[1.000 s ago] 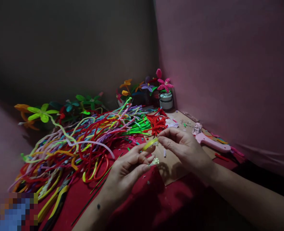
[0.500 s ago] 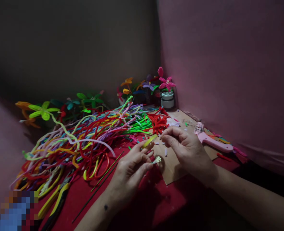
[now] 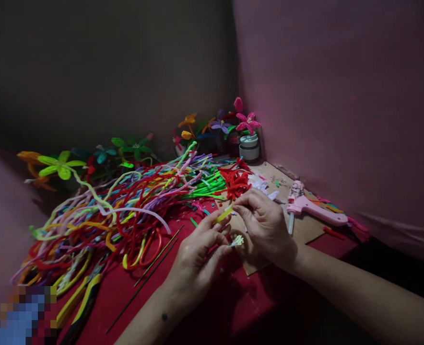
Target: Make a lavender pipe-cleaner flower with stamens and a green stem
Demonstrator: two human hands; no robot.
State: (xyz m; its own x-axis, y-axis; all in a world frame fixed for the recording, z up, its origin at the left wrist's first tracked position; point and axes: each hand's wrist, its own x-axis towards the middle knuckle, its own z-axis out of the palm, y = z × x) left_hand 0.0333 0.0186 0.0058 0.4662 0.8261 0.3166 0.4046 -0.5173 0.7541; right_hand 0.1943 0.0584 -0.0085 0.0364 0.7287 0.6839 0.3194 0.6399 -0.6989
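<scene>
Between the thumb and fingers of my left hand [image 3: 199,254] is a small bundle of pale-tipped flower stamens [image 3: 238,240]. A narrow yellow roll [image 3: 224,214], which looks like tape seen edge-on, is also held by the left fingers, above the bundle. My right hand [image 3: 264,220] is closed in a pinch, its fingertips at the upper right end of the yellow tape. Exactly what lies between those fingertips is partly hidden.
A heap of colourful pipe cleaners [image 3: 114,201] covers the left. Pliers [image 3: 84,297], scissors [image 3: 149,249] and thin rods [image 3: 150,273] lie nearby. A pink glue gun [image 3: 316,211] rests on brown cardboard [image 3: 257,261]. Cut red pieces [image 3: 236,184] and pipe-cleaner flowers [image 3: 248,123] stand behind.
My right hand has moved slightly left and down, its fingertips now meeting the yellow tape's end. The glue gun's nozzle has come into sight. My left hand keeps its grip.
</scene>
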